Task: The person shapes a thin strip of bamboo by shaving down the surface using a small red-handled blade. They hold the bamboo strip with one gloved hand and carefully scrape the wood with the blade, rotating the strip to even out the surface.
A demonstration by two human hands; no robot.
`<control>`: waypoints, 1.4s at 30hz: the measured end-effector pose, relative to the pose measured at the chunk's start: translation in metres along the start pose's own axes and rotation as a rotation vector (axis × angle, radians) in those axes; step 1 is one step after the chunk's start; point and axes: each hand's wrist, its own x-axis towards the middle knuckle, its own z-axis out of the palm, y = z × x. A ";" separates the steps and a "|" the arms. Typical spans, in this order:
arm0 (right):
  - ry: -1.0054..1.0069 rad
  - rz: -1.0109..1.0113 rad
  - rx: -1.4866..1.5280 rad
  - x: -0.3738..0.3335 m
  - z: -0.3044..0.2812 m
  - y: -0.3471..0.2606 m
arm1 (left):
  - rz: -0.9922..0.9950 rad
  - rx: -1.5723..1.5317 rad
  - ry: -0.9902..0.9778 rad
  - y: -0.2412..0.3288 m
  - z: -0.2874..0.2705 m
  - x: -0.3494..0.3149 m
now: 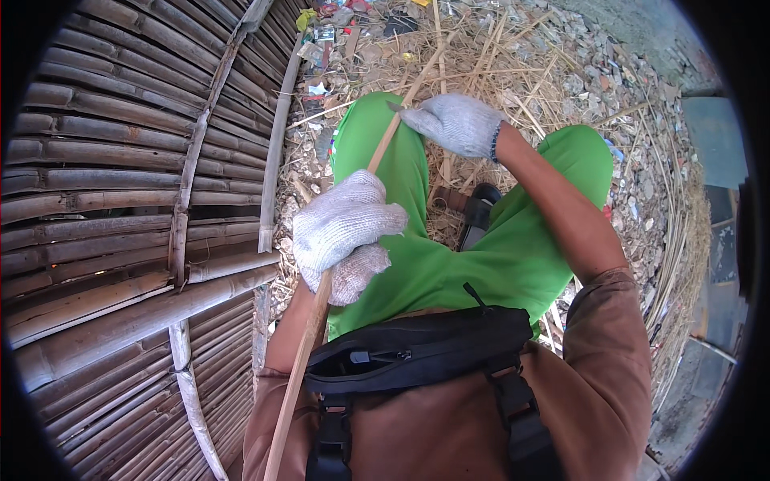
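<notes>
A long pale bamboo strip (295, 381) runs slantwise from beside my body at the lower edge, over my left knee, toward the littered ground ahead. My left hand (345, 228), in a whitish knit glove, is closed round its middle. Farther up the strip my right hand (459, 124), gloved alike, is closed with its thumb side against the bamboo. From that glove sticks out a short grey tip, which looks like a knife blade (394, 106), lying across the strip. The knife's handle is hidden inside the glove.
A bamboo slat wall (104, 152) stands close on my left. Bamboo strips, shavings and litter (513, 64) cover the ground ahead. A bundle of thin strips (678, 272) lies at right. A black bag (417, 345) sits across my waist, above my green trousers (449, 276).
</notes>
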 end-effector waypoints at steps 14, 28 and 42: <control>-0.010 -0.072 0.029 -0.014 -0.001 -0.015 | 0.057 0.062 -0.095 -0.007 0.000 0.014; 0.042 -0.057 0.042 -0.006 0.008 -0.002 | 0.032 0.056 0.040 0.030 0.002 0.006; 0.131 -0.076 0.054 -0.005 0.025 0.007 | 0.002 0.022 0.078 0.070 -0.011 0.002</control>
